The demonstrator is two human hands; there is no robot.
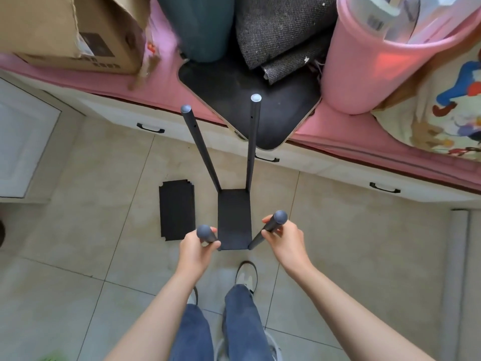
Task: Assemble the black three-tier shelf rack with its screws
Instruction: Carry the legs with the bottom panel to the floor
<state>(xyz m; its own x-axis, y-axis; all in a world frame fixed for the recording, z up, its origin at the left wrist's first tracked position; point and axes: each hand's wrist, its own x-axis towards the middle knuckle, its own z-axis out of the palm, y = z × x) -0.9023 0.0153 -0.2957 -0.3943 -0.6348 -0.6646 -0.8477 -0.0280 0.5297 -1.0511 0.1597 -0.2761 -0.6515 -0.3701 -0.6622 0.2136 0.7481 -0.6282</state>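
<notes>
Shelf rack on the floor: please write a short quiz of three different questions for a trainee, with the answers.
1. True or false: the loose shelf panel lies on the floor tiles on the left hand's side of the rack.
2. How many poles rise from the fitted bottom shelf?
A. two
B. three
C. four
3. Fill in: the fingers of the right hand curl round the near right ____.

Key:
1. True.
2. C: the left hand grips the near left pole, the right hand the near right pole, and the far left pole and far right pole stand free.
3. pole.
</notes>
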